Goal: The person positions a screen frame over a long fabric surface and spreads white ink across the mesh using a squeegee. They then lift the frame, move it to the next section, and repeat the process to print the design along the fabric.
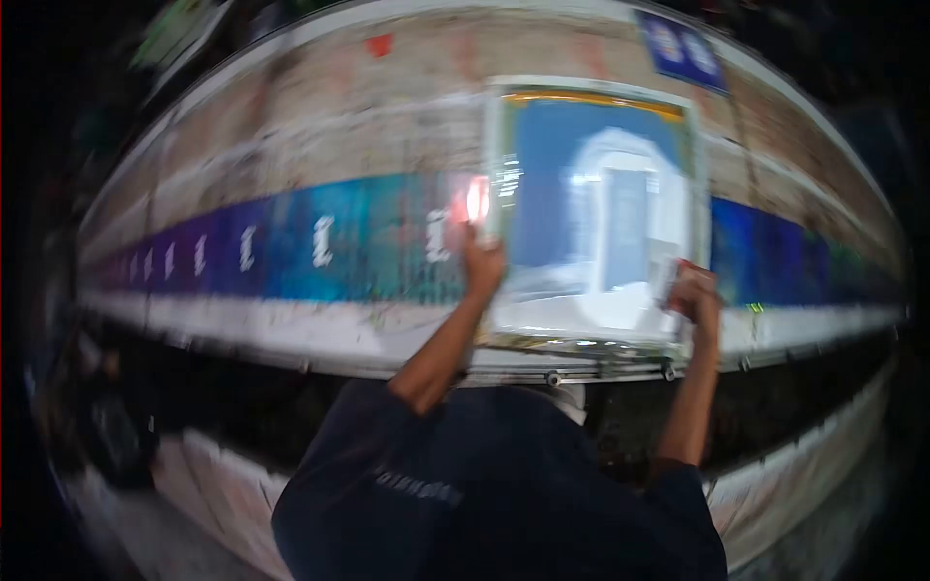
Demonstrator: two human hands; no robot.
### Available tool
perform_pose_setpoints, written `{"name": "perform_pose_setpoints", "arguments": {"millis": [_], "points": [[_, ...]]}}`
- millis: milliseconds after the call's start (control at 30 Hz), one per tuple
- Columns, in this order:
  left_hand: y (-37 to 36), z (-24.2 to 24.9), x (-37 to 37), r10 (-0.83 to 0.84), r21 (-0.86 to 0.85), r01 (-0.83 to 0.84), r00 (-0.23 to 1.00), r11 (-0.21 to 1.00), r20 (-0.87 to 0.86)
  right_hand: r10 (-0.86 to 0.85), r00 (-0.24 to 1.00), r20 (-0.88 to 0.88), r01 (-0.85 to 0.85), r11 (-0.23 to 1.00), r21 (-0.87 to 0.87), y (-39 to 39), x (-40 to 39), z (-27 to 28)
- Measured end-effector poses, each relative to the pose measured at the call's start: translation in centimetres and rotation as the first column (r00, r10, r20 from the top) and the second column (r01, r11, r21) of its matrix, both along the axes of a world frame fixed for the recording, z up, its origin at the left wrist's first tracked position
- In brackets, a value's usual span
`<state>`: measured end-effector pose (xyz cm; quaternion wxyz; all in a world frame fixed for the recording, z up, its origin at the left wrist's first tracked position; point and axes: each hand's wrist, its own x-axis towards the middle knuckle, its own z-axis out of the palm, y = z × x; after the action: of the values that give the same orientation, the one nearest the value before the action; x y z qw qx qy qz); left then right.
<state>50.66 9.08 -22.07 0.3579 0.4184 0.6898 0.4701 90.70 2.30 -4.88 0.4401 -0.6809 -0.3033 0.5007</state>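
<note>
A screen-printing frame (pixel 596 85) with pale edges and blue mesh lies over the long table, and white ink is smeared across its middle and lower part. My left hand (pixel 484 263) is closed on the frame's left edge. At the lower right edge my right hand (pixel 696 292) has curled fingers; blur hides whether they grip the frame or a small object. Beneath and beside the frame runs a fabric strip (pixel 368 228) shading from purple through teal to blue, with white printed motifs (pixel 323 240) in a row on its left part.
The long table (pixel 320 107) has a stained surface and curves across the view. A rail with bolts (pixel 553 379) runs along its near edge. A dark blue printed piece (pixel 681 50) lies at the far right, and a small red scrap (pixel 379 45) lies at the back.
</note>
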Motion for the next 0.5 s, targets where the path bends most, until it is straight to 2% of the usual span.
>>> {"name": "perform_pose_setpoints", "arguments": {"millis": [33, 67, 100, 133, 200, 233, 300, 333, 433, 500], "points": [[-0.2, 3.8, 3.0, -0.04, -0.099, 0.035, 0.998, 0.995, -0.048, 0.157, 0.983, -0.099, -0.148, 0.985, 0.086, 1.0, 4.0, -1.1], [-0.3, 0.6, 7.0, 0.164, 0.143, -0.129, 0.949, 0.981, -0.27, 0.136, 0.983, -0.12, -0.137, 0.991, -0.004, 1.9, 6.9, -1.4], [-0.7, 2.5, 8.3, 0.018, -0.08, -0.022, 0.998, 0.997, -0.057, 0.088, 0.989, -0.122, -0.1, 0.99, -0.096, 1.8, 9.5, -2.6], [-0.9, 6.1, 11.0, 0.017, -0.155, -0.02, 1.0, 0.988, -0.022, 0.107, 0.984, -0.146, -0.122, 0.988, -0.095, 1.9, 14.0, -5.1], [-1.6, 7.0, 15.0, 0.037, -0.145, -0.051, 0.995, 0.988, -0.094, 0.108, 0.988, -0.106, -0.116, 0.991, -0.073, 2.0, 21.0, -10.5], [-2.0, 6.9, 16.6, 0.043, -0.141, -0.064, 0.988, 0.988, -0.146, 0.126, 0.985, -0.117, -0.135, 0.988, -0.069, 1.8, 20.6, -10.0], [-2.6, 6.4, 18.1, 0.052, -0.106, -0.069, 0.987, 0.992, -0.152, -0.002, 0.993, -0.114, -0.004, 0.999, -0.052, 1.0, 19.6, -8.4], [-2.4, 6.9, 18.3, 0.051, -0.127, -0.076, 0.98, 0.989, -0.191, -0.093, 0.987, -0.128, 0.079, 0.99, -0.116, 0.9, 19.4, -8.0], [-2.7, 8.1, 17.9, -0.017, -0.201, -0.029, 0.975, 0.979, -0.221, -0.114, 0.978, -0.175, 0.104, 0.992, -0.065, -1.1, 18.7, -7.8], [-2.4, 7.9, 18.1, 0.004, -0.191, -0.066, 0.952, 0.979, -0.306, -0.117, 0.974, -0.192, 0.116, 0.993, -0.018, -0.7, 19.0, -7.7]]}}
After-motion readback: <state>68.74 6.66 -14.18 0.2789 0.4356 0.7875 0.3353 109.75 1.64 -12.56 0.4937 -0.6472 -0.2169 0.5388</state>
